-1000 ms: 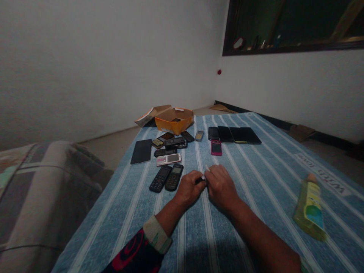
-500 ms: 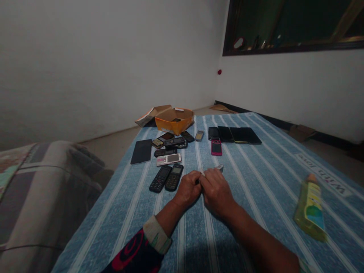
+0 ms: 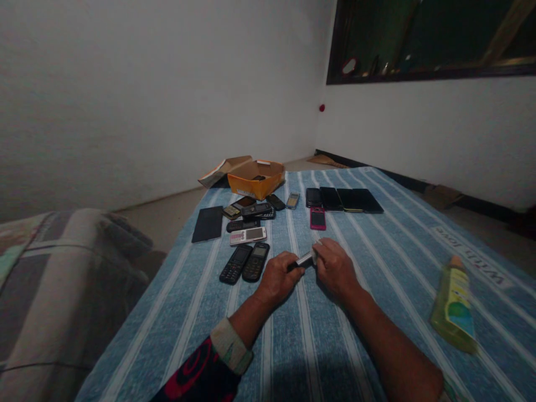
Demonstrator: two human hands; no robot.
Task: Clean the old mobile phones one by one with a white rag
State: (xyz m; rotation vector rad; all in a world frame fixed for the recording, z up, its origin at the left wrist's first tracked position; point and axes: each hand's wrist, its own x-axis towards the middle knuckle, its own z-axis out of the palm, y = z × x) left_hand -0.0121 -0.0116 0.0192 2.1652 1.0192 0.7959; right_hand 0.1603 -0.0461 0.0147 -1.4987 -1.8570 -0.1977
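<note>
My left hand point(image 3: 278, 278) is closed around one end of a slim phone point(image 3: 305, 259) with a silver edge and a dark side. At the phone's other end, my right hand point(image 3: 336, 268) pinches a small whitish piece against it, perhaps a cloth or tissue; the fingers hide most of it. Just left of my left hand lie two black keypad phones point(image 3: 255, 262), side by side. Behind them is a white phone with pink keys point(image 3: 248, 235). A pink phone point(image 3: 317, 219) lies beyond my right hand.
An open orange box point(image 3: 256, 187) stands at the far end of the blue striped cloth point(image 3: 201, 312). Several dark phones point(image 3: 257, 209) lie before it, with a black tablet-like slab point(image 3: 207, 224) at left. More black devices point(image 3: 352, 200) form a row at right. A yellow-green bottle point(image 3: 455, 310) lies nearer.
My right hand has drawn away to the right along the phone, baring its silver edge between the hands. The left hand has stayed nearly still. The view has shifted slightly.
</note>
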